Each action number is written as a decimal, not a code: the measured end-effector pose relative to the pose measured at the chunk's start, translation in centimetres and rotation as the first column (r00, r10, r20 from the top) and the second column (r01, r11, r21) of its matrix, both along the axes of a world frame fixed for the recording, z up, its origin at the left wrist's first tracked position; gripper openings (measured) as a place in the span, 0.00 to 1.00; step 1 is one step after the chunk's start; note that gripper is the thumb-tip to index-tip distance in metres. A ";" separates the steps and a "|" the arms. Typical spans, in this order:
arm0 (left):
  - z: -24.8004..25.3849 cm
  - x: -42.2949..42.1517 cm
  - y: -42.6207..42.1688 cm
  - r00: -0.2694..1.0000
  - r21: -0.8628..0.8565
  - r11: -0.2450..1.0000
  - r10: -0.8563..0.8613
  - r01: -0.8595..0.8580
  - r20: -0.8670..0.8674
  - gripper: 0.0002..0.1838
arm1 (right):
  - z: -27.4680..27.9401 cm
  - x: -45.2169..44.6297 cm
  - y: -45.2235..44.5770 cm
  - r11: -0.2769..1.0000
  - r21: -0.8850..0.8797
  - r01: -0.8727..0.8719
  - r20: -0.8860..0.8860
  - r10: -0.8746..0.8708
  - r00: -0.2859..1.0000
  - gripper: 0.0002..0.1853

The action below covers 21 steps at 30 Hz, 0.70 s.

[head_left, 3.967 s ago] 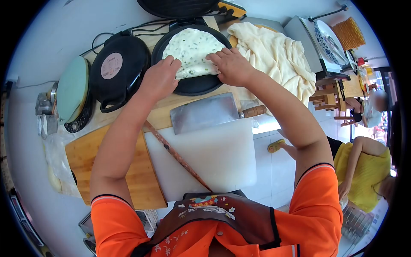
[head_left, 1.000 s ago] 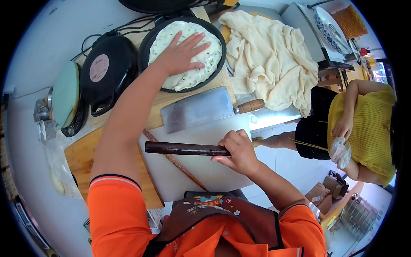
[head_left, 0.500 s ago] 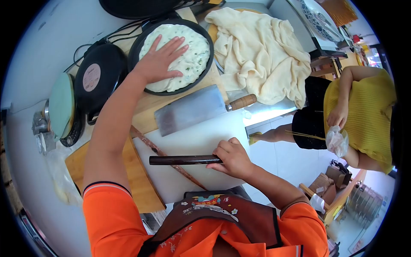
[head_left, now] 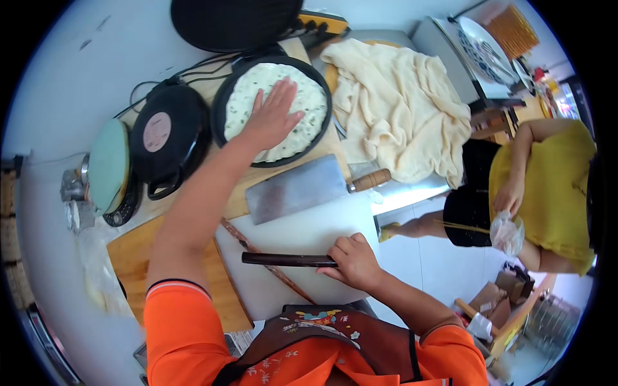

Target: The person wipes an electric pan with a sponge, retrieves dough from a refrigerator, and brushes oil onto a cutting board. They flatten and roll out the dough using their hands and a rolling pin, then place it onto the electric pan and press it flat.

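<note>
My left hand (head_left: 273, 121) lies flat on a round of pale dough (head_left: 312, 106) flecked with green, its fingers stretched out. That dough sits in a black round pan (head_left: 326, 128) and nearly fills it. In my right hand (head_left: 355, 262) is one end of a dark rolling pin (head_left: 283, 259), held level above a white cutting board (head_left: 341, 225). A thinner, mottled brown stick (head_left: 283, 283) lies slantwise on the board beneath it. Between pan and board rests a cleaver (head_left: 299, 188), its wooden handle pointing right.
A large folded sheet of dough (head_left: 399, 109) is heaped right of the pan. To the left stand a closed black pan (head_left: 170, 138) and a pale green lid (head_left: 108, 164). A wooden board (head_left: 174, 276) lies nearer. At right, a person in yellow (head_left: 541, 186) holds a plastic bag (head_left: 507, 233).
The whole view has shifted, so things appear lower and farther right. My left hand has slid slightly nearer on the dough, with its fingers closer together. My right hand keeps the rolling pin.
</note>
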State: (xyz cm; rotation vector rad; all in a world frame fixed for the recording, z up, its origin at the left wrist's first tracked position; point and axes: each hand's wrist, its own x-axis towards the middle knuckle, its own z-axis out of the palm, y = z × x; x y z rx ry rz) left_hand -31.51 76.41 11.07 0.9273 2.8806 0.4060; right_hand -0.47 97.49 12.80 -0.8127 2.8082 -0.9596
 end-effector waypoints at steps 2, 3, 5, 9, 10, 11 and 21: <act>-0.9 -0.3 0.2 0.931 0.070 0.928 0.366 -0.365 0.005 0.42 | -0.1 0.0 0.1 0.999 0.032 0.001 -0.002 -0.001 1.000 0.21; -0.9 -0.4 0.0 0.888 0.082 0.886 0.451 -0.457 0.086 0.48 | -0.1 0.0 0.1 0.999 0.042 0.004 -0.003 -0.003 1.000 0.21; -1.3 -0.1 0.1 0.855 0.059 0.855 0.508 -0.515 0.102 0.49 | -0.3 0.1 0.1 0.998 0.055 0.009 -0.004 -0.009 1.000 0.21; -2.3 -0.5 -0.3 0.821 0.060 0.819 0.567 -0.570 0.064 0.51 | -0.7 -0.1 0.0 0.998 0.063 0.000 -0.026 0.001 1.000 0.21; -2.6 -0.8 -0.6 0.812 0.063 0.810 0.582 -0.583 0.045 0.51 | -0.7 -0.2 0.0 0.998 0.063 -0.004 -0.035 0.006 0.999 0.21; -2.6 -0.9 -1.0 0.800 0.045 0.799 0.598 -0.600 0.040 0.51 | -0.7 -0.2 -0.1 0.998 0.067 -0.003 -0.027 0.005 1.000 0.21; -2.1 -1.2 -1.0 0.842 0.060 0.841 0.540 -0.538 -0.019 0.47 | -1.1 -0.4 -0.1 0.998 0.063 0.000 -0.024 0.001 1.000 0.21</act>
